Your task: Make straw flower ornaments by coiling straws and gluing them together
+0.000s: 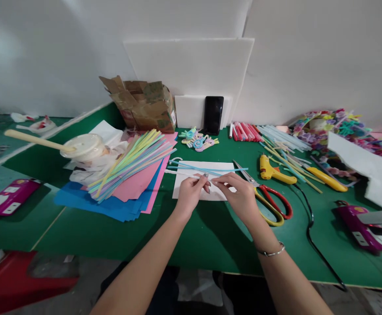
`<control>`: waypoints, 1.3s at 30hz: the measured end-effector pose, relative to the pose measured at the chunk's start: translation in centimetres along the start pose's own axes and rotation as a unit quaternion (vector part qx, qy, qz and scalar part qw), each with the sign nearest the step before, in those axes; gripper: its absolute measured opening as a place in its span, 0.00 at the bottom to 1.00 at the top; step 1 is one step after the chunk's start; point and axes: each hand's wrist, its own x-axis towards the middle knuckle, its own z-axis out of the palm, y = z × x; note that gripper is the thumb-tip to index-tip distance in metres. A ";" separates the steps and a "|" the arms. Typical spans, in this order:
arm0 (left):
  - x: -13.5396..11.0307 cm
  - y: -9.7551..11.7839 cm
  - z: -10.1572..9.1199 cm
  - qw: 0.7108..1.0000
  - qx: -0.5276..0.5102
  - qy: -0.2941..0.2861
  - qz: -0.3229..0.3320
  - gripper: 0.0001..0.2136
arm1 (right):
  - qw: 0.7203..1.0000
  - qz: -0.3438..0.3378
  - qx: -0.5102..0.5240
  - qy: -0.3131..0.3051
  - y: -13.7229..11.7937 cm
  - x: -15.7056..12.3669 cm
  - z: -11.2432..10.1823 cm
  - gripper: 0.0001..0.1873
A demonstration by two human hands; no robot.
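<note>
My left hand is closed in a pinch on a thin white pipe cleaner, whose free end sticks out to the left. Close beside it, my right hand pinches the same strand near its other end, though the fingers partly hide it. Both hands are just above a sheet of white paper. Across the top of this sheet lie several blue pipe cleaners. Coiled pastel pipe cleaner shapes lie behind the paper.
Large scissors and a yellow glue gun with a black cord lie right of my right hand. Pipe cleaners are heaped on coloured sheets at left. A cardboard box and a phone stand at the back.
</note>
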 end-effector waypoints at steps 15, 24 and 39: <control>-0.6 0.0 0.5 0.996 -0.081 -0.010 -0.038 0.18 | 0.981 0.145 0.131 0.001 -0.3 0.2 -0.4 0.04; -0.1 -0.6 0.5 0.941 -0.277 -0.036 -0.192 0.16 | 0.978 -0.177 -0.103 -0.034 0.0 -0.2 -1.1 0.09; -1.6 0.0 -0.3 0.903 0.213 0.062 0.368 0.08 | 0.810 0.438 0.387 -0.046 -0.1 0.2 -0.1 0.18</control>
